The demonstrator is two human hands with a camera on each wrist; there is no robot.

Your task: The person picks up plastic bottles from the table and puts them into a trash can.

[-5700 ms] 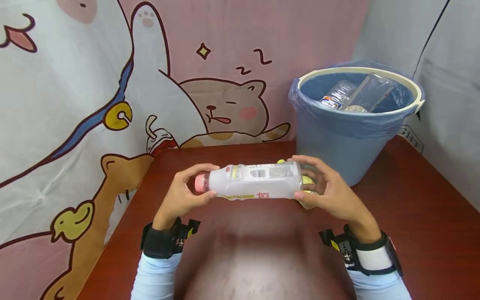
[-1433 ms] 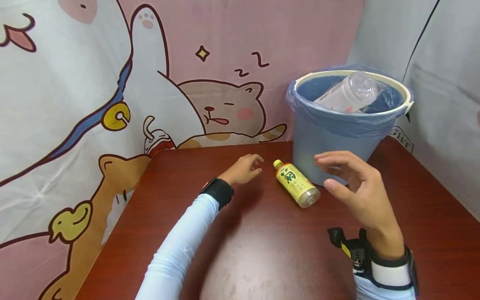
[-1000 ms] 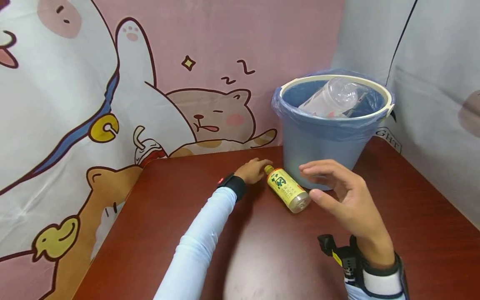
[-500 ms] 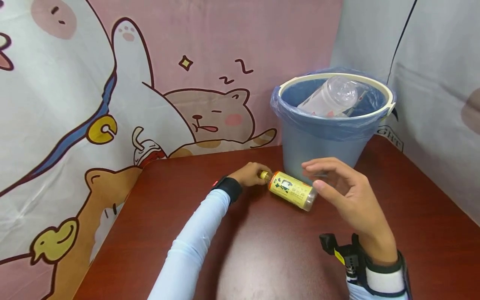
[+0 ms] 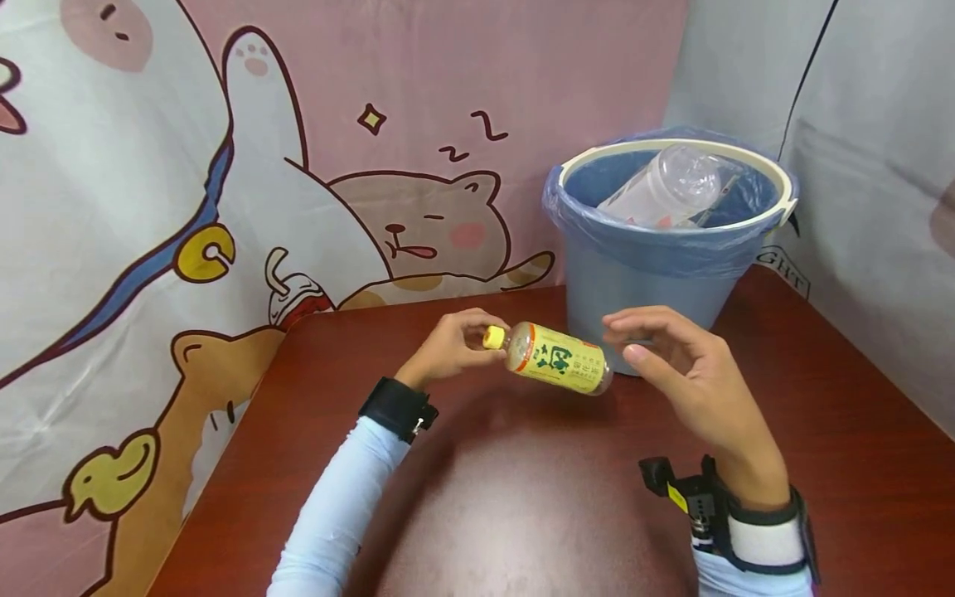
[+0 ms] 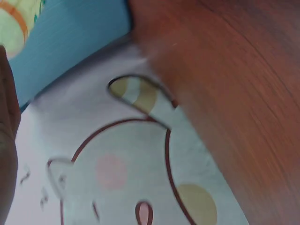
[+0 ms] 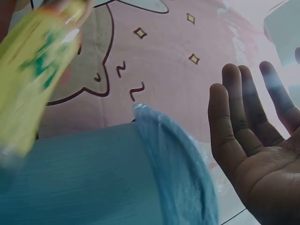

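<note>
A small yellow-labelled bottle point(image 5: 555, 359) with a yellow cap hangs just above the red-brown table point(image 5: 522, 497), lying nearly level. My left hand point(image 5: 483, 333) pinches its cap and neck. My right hand point(image 5: 634, 342) hovers open beside the bottle's base, fingers loosely bent, and I cannot tell if it touches. In the right wrist view the bottle point(image 7: 33, 70) is a yellow blur at the upper left, and the right hand's fingers point(image 7: 243, 108) are spread with nothing in them. The left wrist view shows only a sliver of the label point(image 6: 11, 23).
A blue bucket point(image 5: 634, 282) lined with a blue bag stands at the table's back right; it holds a clear bottle point(image 5: 660, 186) and other plastic. A cartoon curtain point(image 5: 224, 166) closes the back and left, a grey one the right.
The big white bottle I held in both hands is gone from them. My left hand reached the yellow bottle lying by the bucket, took its neck and lifted it toward me.
</note>
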